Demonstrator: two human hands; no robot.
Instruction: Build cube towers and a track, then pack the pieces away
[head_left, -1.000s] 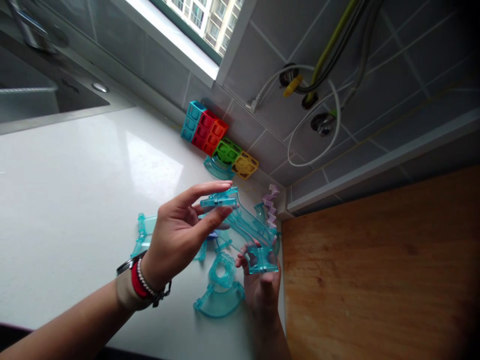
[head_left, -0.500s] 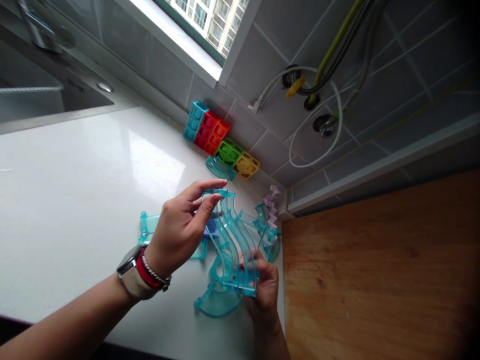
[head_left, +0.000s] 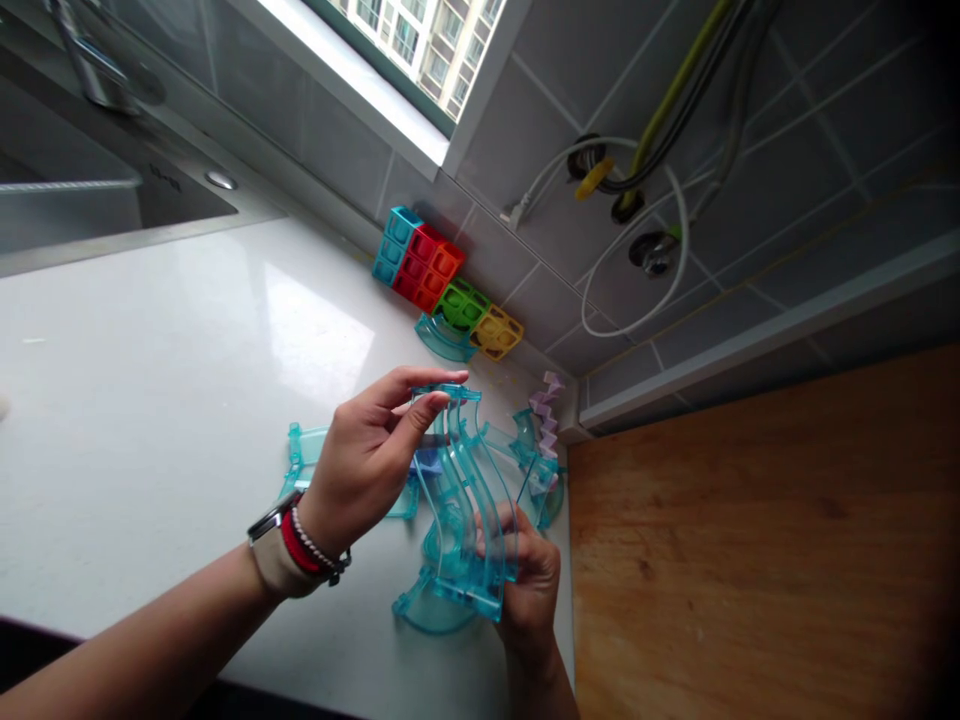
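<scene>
A clear teal curved track piece (head_left: 466, 490) is held up between my two hands, above the counter. My left hand (head_left: 371, 450) pinches its far end between thumb and fingers. At the near right end, my right hand (head_left: 529, 575) grips the piece, its fingers partly seen through the plastic. Below the held piece lies a fan-shaped teal piece (head_left: 435, 612) on the counter. Other teal pieces (head_left: 307, 447) and a blue-purple part (head_left: 426, 462) lie partly hidden behind my left hand. More teal pieces (head_left: 541, 475) rest to the right, beside a pale purple zigzag piece (head_left: 547, 415).
Against the tiled wall stand blue, red and orange (head_left: 424, 265), green (head_left: 461, 303) and yellow (head_left: 495, 332) blocks, with a curved teal piece (head_left: 444, 340) in front. A sink (head_left: 172, 190) is at upper left. A wooden surface (head_left: 750, 530) borders the white counter (head_left: 150, 400); a white cable (head_left: 679, 240) hangs above.
The held track piece has tilted slightly, its near end swinging a little left and downward. Both hands keep their grip. The whole view has shifted slightly.
</scene>
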